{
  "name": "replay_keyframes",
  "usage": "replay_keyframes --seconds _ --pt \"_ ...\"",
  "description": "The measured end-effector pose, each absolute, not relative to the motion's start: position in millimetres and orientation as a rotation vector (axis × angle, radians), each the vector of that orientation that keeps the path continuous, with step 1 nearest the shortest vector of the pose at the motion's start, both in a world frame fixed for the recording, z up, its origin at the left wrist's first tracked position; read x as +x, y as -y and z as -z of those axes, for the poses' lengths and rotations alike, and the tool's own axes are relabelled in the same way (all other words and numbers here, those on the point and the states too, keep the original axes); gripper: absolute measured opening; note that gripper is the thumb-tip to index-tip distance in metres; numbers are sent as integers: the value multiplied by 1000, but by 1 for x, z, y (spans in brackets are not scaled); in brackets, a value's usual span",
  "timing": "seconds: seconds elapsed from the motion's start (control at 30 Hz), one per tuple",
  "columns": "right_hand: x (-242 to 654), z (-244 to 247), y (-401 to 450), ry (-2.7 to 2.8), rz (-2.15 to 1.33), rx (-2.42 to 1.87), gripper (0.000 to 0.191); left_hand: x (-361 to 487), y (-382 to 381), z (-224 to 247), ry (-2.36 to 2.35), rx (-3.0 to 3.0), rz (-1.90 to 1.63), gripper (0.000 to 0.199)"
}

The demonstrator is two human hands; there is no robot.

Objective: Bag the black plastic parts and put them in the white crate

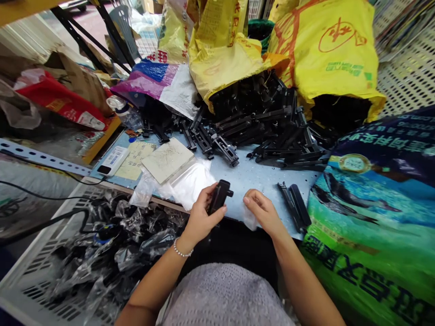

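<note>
My left hand (204,213), with a beaded bracelet at the wrist, is closed around a black plastic part (220,195) held upright over the table's front edge. To its right, my right hand (261,207) pinches a clear plastic bag (250,219) that hangs below the fingers. The two hands are apart. Left of the hands, a stack of white plastic bags (195,183) lies under a worn beige block (169,159). Two long black parts (295,206) lie on the blue tabletop (238,176) to the right of my right hand.
Black parts (268,131) are heaped at the back, spilling from yellow sacks (226,68). A white crate (41,267) of bagged black parts stands at lower left. A large green and blue sack (380,217) borders the right side. A white device (113,159) lies at the table's left.
</note>
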State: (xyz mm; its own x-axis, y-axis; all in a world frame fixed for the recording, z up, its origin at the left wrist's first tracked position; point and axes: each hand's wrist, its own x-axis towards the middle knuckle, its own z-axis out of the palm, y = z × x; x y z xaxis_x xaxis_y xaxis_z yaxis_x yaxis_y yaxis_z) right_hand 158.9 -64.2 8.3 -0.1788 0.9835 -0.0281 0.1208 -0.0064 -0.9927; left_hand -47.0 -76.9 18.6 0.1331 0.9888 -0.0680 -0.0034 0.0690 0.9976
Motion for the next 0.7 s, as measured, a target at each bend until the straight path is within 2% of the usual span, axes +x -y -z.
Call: replay_keyframes --seconds 0.13,0.2,0.27,0.43,0.53,0.6,0.7 --pt "149 -6 66 1211 -1853 -1105 53 -39 86 -21 -1187 1460 -1013 63" --pt "145 -3 69 1180 -1896 -1076 56 -38 89 -22 -1204 1576 -1007 60" --pt "146 -2 70 1343 -1711 -1091 49 -40 91 -23 -1212 1643 -996 58" --pt "162 -14 63 2062 -976 -1085 36 -50 91 -30 -1143 1674 -890 58" --pt "167 -25 61 2133 -829 -1112 36 -53 91 -34 -1085 1658 -873 57" --pt "166 -30 64 2030 -1073 -1103 38 -54 93 -34 -1074 1638 -925 57" --pt "160 -27 75 1556 -1856 -969 46 -54 95 -33 -1053 1671 -1014 61"
